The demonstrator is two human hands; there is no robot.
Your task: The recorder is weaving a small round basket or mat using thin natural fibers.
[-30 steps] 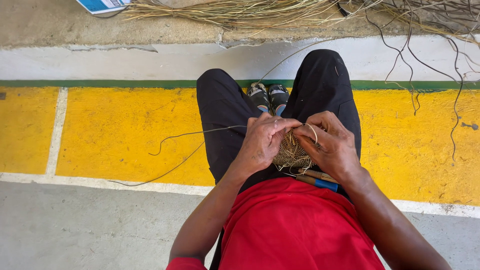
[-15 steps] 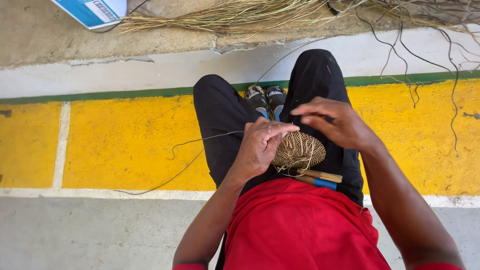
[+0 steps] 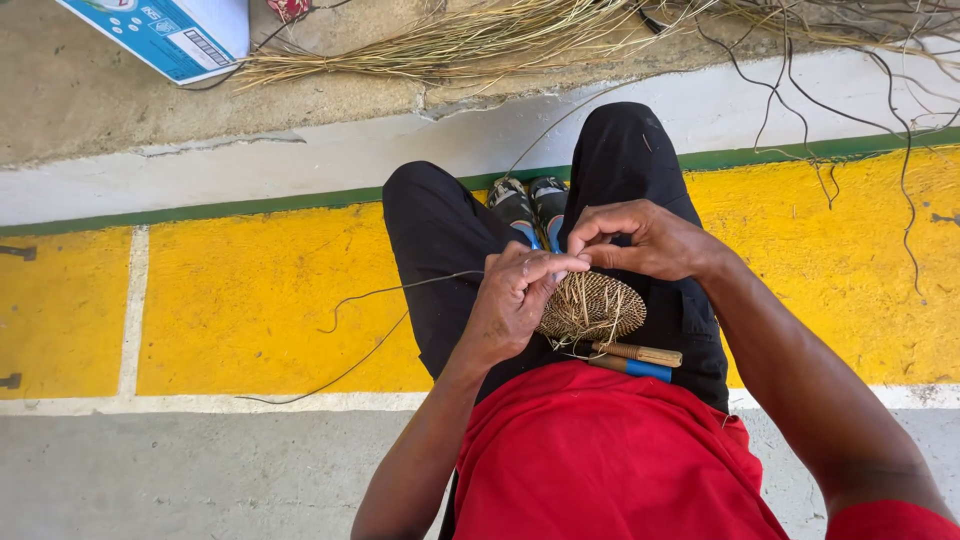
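At the far left, a blue and white cardboard box lies on the bare concrete ground, with a bundle of long dry straw-coloured grass stalks spread beside it; below, a thin dark fibre strand trails across the yellow painted floor band towards the lap; the left hand is curled shut, its fingertips pinched on the edge of a small round coiled basket piece of tan woven fibre, which rests on the black trousers just above the red shirt; the right hand closes over the same rim from the other side, thumb and fingers pressed together on it; just under the weave lie two slim tool handles, one wooden, one blue; to the right, thin dark twigs hang across the yellow band.
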